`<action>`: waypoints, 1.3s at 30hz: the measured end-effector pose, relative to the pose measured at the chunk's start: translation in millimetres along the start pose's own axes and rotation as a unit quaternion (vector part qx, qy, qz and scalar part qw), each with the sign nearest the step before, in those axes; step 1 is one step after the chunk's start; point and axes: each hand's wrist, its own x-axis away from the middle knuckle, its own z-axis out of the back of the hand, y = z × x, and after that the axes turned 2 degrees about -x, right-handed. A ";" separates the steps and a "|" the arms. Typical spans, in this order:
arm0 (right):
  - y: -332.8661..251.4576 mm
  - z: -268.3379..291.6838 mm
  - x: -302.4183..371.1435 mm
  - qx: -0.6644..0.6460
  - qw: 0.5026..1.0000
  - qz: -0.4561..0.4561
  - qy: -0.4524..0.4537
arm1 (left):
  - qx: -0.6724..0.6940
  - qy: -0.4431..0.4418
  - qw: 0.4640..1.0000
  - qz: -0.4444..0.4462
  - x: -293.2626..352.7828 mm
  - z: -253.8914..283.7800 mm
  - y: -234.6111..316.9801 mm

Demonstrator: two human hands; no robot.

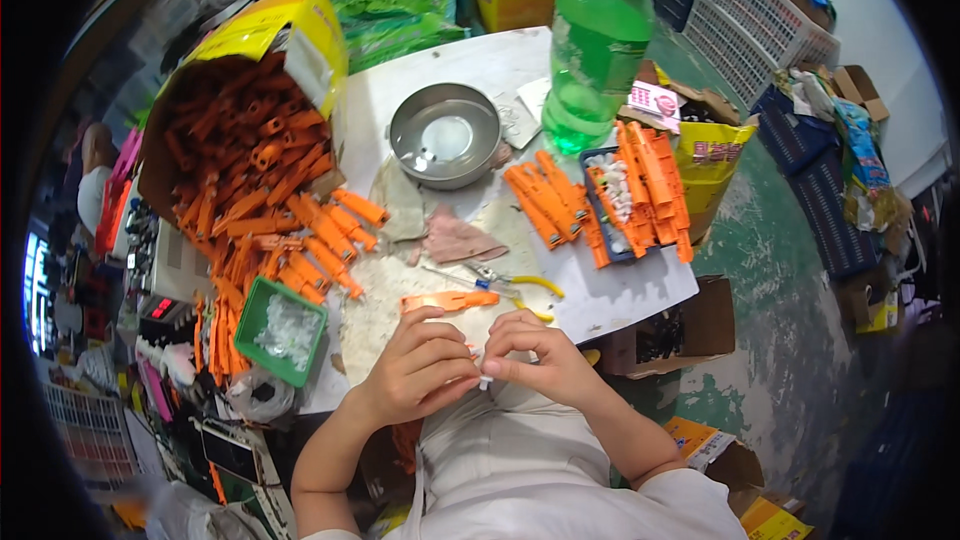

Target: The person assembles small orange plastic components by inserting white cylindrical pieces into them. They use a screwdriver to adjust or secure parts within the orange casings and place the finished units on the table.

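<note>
My left hand (422, 368) and my right hand (535, 355) meet at the table's near edge, just above my lap. The right thumb and forefinger pinch a small white piece (486, 382). Curled fingers close my left hand right beside it; a bit of orange shows between the hands, but what the left fingers hold is hidden. Just beyond the fingertips lies a long orange plastic part (450, 300). Pliers with yellow handles (535, 283) and a screwdriver with a blue-and-clear handle (480, 283) rest behind it.
At left, orange parts (265, 155) spill from a tipped carton beside a green tray (310, 345) of clear pieces. A metal bowl (445, 175), a pink cloth (458, 237) and a green bottle (597, 50) stand farther back. Right, orange parts (650, 180) flank a blue tray (612, 202) of white pieces.
</note>
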 end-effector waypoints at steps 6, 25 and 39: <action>-1.4 36.5 34.9 0.003 0.940 0.062 0.337 | 0.069 -0.025 0.996 -0.043 -59.8 -23.0 -4.5; 0.6 47.5 63.6 0.107 0.871 0.090 0.471 | -0.259 0.091 0.961 -0.017 -197.3 -118.6 -111.2; 11.5 23.0 39.2 0.128 0.906 0.060 0.399 | -0.386 0.045 0.883 0.262 70.0 144.8 -33.1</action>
